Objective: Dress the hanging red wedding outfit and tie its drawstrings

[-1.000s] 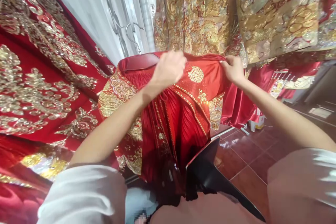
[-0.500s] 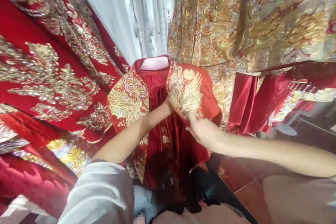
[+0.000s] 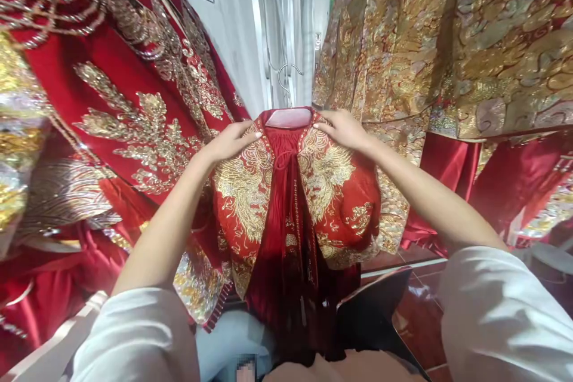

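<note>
A red jacket (image 3: 340, 191) with gold embroidery hangs upright in front of me on a hanger with a metal hook (image 3: 285, 80). My left hand (image 3: 230, 142) grips its shoulder beside the collar, thumb in front and fingers over the back. On the opposite shoulder, my right hand (image 3: 344, 129) holds the jacket the same way, close to the neckline. Between the jacket's open fronts shows a dark red pleated garment (image 3: 280, 209), with a tied red cord (image 3: 286, 158) near the neck. The fingertips behind the shoulders are hidden.
Red gowns with gold beadwork (image 3: 147, 137) hang close on the left. Gold embroidered garments (image 3: 403, 42) hang on the right, above red velvety cloth (image 3: 447, 170). Pale curtain folds (image 3: 250, 30) lie behind. Reddish floor tiles (image 3: 418, 316) show at lower right.
Both hands have moved from the jacket's right front, one of them reaching inside, up to the two shoulders. The jacket now hangs more squarely, its right front spread flat.
</note>
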Action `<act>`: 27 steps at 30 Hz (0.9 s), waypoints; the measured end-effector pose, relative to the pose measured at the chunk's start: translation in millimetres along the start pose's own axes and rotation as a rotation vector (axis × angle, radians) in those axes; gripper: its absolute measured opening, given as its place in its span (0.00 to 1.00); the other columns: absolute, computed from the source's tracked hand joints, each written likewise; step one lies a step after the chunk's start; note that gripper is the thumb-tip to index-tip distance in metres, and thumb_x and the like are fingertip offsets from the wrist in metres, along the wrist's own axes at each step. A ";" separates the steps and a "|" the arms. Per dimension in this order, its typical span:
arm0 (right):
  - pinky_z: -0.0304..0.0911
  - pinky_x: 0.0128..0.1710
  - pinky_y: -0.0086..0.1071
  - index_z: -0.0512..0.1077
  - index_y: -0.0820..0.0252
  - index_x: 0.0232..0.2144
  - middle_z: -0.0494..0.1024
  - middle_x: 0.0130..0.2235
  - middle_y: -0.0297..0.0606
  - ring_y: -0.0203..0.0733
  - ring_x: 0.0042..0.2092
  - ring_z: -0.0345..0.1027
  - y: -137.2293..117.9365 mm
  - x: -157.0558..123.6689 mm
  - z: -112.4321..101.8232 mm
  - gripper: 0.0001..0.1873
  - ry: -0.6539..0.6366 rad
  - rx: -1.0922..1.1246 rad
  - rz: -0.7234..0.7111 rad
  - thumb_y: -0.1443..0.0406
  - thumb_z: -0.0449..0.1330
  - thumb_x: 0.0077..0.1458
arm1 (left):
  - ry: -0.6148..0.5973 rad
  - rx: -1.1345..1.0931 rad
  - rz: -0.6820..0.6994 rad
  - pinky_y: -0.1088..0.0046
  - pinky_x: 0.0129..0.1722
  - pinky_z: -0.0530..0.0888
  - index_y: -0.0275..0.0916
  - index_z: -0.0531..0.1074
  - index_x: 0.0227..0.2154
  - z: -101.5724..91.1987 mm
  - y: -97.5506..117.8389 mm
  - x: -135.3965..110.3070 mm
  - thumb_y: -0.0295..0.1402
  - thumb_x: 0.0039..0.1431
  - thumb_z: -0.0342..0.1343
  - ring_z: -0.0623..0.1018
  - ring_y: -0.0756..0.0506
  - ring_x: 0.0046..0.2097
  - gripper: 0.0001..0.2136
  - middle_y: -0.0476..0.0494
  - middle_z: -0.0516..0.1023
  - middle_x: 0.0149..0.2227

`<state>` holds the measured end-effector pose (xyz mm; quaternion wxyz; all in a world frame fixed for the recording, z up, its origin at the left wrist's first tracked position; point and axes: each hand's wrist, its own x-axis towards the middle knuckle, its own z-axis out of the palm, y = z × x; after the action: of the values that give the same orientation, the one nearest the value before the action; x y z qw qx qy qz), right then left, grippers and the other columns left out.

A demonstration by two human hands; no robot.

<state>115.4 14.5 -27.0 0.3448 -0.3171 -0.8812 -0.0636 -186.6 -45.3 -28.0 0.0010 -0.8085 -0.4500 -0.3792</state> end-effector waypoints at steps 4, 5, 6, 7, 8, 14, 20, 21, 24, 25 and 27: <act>0.60 0.35 0.33 0.64 0.61 0.22 0.63 0.22 0.31 0.34 0.27 0.58 14.0 13.6 3.4 0.19 0.149 0.259 0.072 0.56 0.51 0.60 | 0.125 0.012 -0.036 0.76 0.25 0.58 0.38 0.56 0.17 8.4 23.9 20.0 0.37 0.59 0.49 0.56 0.53 0.22 0.17 0.54 0.53 0.18; 0.61 0.35 0.32 0.63 0.60 0.22 0.62 0.22 0.31 0.34 0.27 0.58 16.1 15.8 0.6 0.20 0.176 0.323 0.085 0.54 0.51 0.60 | 0.186 0.007 -0.059 0.76 0.24 0.56 0.39 0.54 0.16 8.0 31.6 25.1 0.36 0.59 0.49 0.54 0.53 0.21 0.18 0.54 0.51 0.17; 0.61 0.35 0.32 0.63 0.60 0.22 0.62 0.22 0.31 0.34 0.28 0.58 18.2 16.8 -3.2 0.20 0.179 0.377 0.093 0.53 0.51 0.59 | 0.220 0.010 -0.088 0.75 0.24 0.55 0.39 0.53 0.16 6.5 38.0 28.8 0.35 0.59 0.49 0.53 0.53 0.21 0.18 0.54 0.50 0.17; 0.62 0.36 0.33 0.64 0.61 0.23 0.64 0.23 0.31 0.34 0.29 0.59 20.7 16.1 -7.7 0.20 0.153 0.417 0.099 0.52 0.52 0.59 | 0.219 0.028 -0.126 0.75 0.24 0.55 0.39 0.52 0.15 4.2 42.0 30.6 0.35 0.59 0.49 0.53 0.53 0.21 0.19 0.54 0.49 0.17; 0.62 0.37 0.33 0.66 0.61 0.24 0.66 0.24 0.32 0.35 0.29 0.60 23.8 13.3 -12.5 0.20 0.100 0.442 0.106 0.51 0.54 0.57 | 0.180 0.049 -0.169 0.75 0.24 0.55 0.39 0.53 0.15 1.3 42.9 29.6 0.35 0.59 0.50 0.53 0.53 0.21 0.19 0.54 0.49 0.16; 0.66 0.45 0.38 0.72 0.61 0.41 0.77 0.37 0.38 0.39 0.39 0.69 57.6 -36.9 -22.9 0.24 -0.249 0.706 0.212 0.56 0.67 0.42 | -0.237 -0.250 -0.393 0.69 0.37 0.72 0.37 0.73 0.30 -10.2 -5.5 -19.4 0.44 0.52 0.55 0.74 0.46 0.32 0.14 0.46 0.73 0.27; 0.67 0.41 0.35 0.72 0.68 0.41 0.78 0.37 0.47 0.37 0.36 0.71 76.5 -50.6 -9.3 0.23 -0.284 0.815 0.455 0.53 0.53 0.58 | 0.438 0.161 -0.522 0.50 0.52 0.66 0.33 0.72 0.40 26.9 10.1 -56.5 0.49 0.47 0.59 0.73 0.32 0.48 0.25 0.31 0.76 0.42; 0.66 0.42 0.35 0.71 0.70 0.41 0.77 0.39 0.50 0.37 0.36 0.70 74.3 -49.4 -10.1 0.23 -0.280 0.767 0.472 0.54 0.49 0.60 | 0.569 0.268 -0.505 0.48 0.54 0.63 0.32 0.70 0.44 38.6 21.8 -62.6 0.49 0.48 0.59 0.71 0.31 0.51 0.27 0.29 0.74 0.45; 0.59 0.50 0.39 0.69 0.73 0.45 0.72 0.48 0.57 0.41 0.46 0.67 50.3 -60.8 -4.9 0.24 -0.085 0.581 0.478 0.56 0.48 0.62 | 0.764 0.429 -0.419 0.47 0.60 0.54 0.30 0.59 0.57 85.2 52.0 -90.7 0.48 0.54 0.54 0.61 0.31 0.61 0.32 0.25 0.63 0.58; 0.56 0.53 0.42 0.68 0.72 0.48 0.69 0.51 0.58 0.44 0.50 0.64 35.7 -72.4 3.7 0.24 0.088 0.464 0.497 0.56 0.47 0.62 | 0.774 0.461 -0.400 0.46 0.61 0.50 0.30 0.55 0.59 104.1 58.1 -103.2 0.48 0.55 0.54 0.56 0.31 0.63 0.34 0.25 0.58 0.60; 0.50 0.56 0.49 0.64 0.66 0.53 0.63 0.57 0.57 0.50 0.57 0.56 -1.0 -107.3 35.4 0.24 0.485 0.135 0.538 0.57 0.43 0.62 | 0.690 0.485 -0.404 0.44 0.62 0.46 0.30 0.53 0.60 142.9 62.7 -129.6 0.48 0.52 0.56 0.52 0.29 0.64 0.38 0.23 0.54 0.62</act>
<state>155.0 -29.8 -123.1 0.5684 -0.4896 -0.6611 0.0145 -93.3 -127.8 -188.2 0.2659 -0.5078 -0.6474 -0.5023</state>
